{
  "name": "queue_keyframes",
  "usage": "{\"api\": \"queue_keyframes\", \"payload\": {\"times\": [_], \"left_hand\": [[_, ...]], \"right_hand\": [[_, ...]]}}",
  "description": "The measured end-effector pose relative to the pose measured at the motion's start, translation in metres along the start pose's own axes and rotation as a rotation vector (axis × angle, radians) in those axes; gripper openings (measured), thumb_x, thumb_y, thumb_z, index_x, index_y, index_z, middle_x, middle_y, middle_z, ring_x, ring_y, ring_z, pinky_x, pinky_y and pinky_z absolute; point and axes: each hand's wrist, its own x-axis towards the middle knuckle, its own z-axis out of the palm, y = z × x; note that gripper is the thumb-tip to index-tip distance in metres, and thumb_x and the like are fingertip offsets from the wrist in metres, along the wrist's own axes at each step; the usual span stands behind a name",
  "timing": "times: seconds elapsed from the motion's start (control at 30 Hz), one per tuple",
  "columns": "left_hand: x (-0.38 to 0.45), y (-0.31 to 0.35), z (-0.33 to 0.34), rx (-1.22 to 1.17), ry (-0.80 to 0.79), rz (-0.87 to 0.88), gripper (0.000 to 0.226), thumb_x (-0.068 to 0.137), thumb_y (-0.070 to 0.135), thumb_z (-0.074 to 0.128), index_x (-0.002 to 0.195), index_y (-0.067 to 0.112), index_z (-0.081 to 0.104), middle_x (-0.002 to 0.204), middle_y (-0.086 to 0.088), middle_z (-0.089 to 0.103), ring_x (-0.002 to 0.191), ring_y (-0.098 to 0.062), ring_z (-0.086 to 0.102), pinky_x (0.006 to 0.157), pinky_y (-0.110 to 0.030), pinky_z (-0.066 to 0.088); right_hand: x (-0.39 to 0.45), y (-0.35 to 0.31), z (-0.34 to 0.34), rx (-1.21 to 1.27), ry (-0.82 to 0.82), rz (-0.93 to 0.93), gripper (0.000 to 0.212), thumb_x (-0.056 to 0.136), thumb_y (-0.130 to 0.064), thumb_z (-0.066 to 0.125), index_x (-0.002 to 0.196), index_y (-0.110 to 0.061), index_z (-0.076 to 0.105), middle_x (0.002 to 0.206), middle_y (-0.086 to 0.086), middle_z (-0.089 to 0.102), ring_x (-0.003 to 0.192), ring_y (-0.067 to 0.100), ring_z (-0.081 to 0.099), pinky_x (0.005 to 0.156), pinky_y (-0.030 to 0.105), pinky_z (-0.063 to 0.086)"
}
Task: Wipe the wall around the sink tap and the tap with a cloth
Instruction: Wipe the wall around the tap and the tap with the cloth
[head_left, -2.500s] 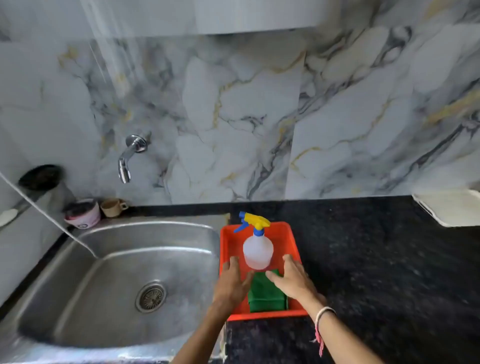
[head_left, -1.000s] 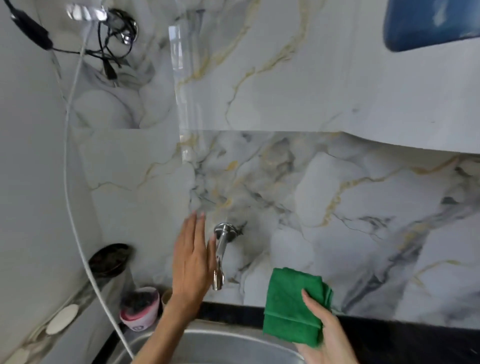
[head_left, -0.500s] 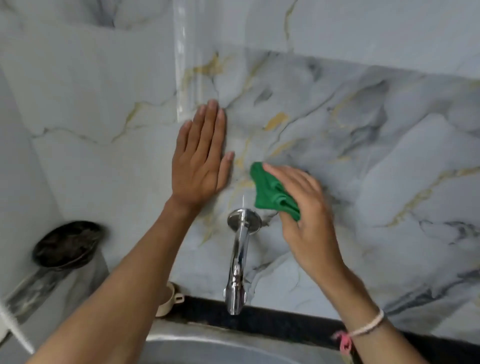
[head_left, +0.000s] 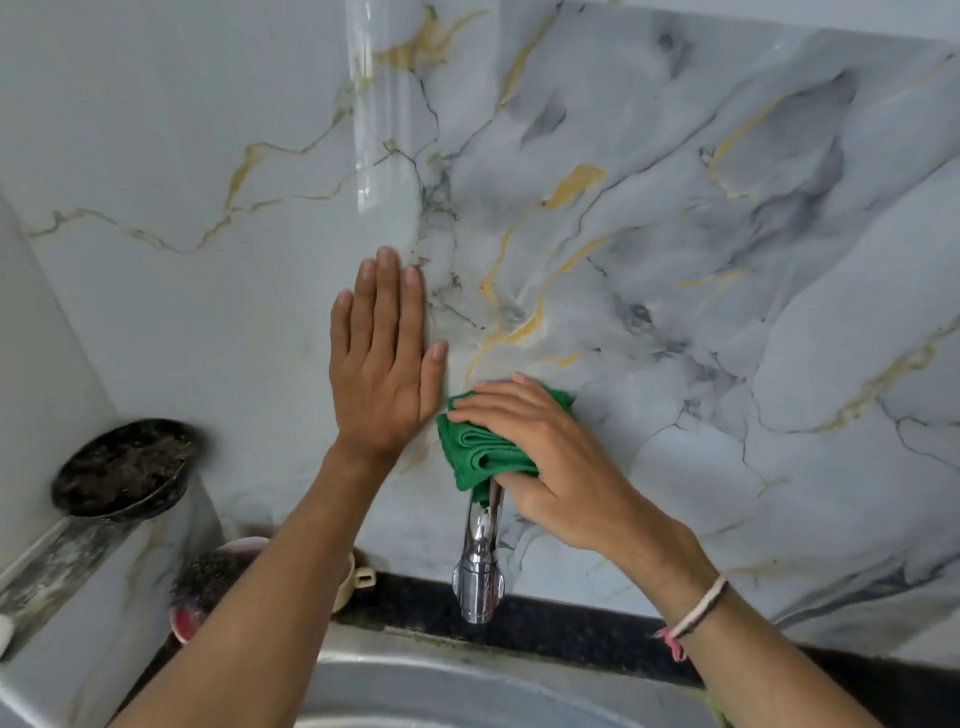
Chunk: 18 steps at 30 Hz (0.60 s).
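Tap (head_left: 480, 561) spout points straight down, cloth (head_left: 478, 447) atop.

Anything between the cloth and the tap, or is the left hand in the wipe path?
Nothing visible. The right hand presses the cloth onto the top of the tap at the wall. The left hand lies flat on the wall beside it, to the left, clear of the tap.

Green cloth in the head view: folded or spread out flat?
Folded. The green cloth shows stacked layered edges bunched under the right hand, pressed to the wall atop the tap.
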Motion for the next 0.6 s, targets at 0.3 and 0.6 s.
{"api": "queue_keyframes", "payload": {"times": [0.3, 0.6], "left_hand": [[-0.004, -0.003, 0.007, -0.008, 0.033, 0.019, 0.065, 0.106, 0.037, 0.022, 0.165, 0.009, 0.011, 0.175, -0.006, -0.003, 0.163, -0.024, 0.005, 0.136, -0.041, 0.008], [-0.005, -0.002, 0.008, -0.005, 0.038, 0.010, 0.066, 0.105, 0.036, 0.022, 0.164, 0.008, 0.012, 0.174, -0.007, 0.001, 0.163, -0.024, 0.006, 0.136, -0.040, 0.006]], "right_hand": [[-0.037, -0.030, 0.062, 0.838, 0.734, 0.508, 0.053, 0.085, -0.004, 0.061, 0.104, -0.050, 0.076, 0.102, -0.030, 0.079, 0.101, -0.008, 0.072, 0.084, 0.004, 0.053], [-0.045, -0.027, 0.087, 1.909, 0.458, 1.125, 0.038, 0.069, -0.007, 0.070, 0.105, 0.003, 0.079, 0.098, 0.023, 0.083, 0.081, 0.036, 0.081, 0.066, 0.047, 0.068]]}}
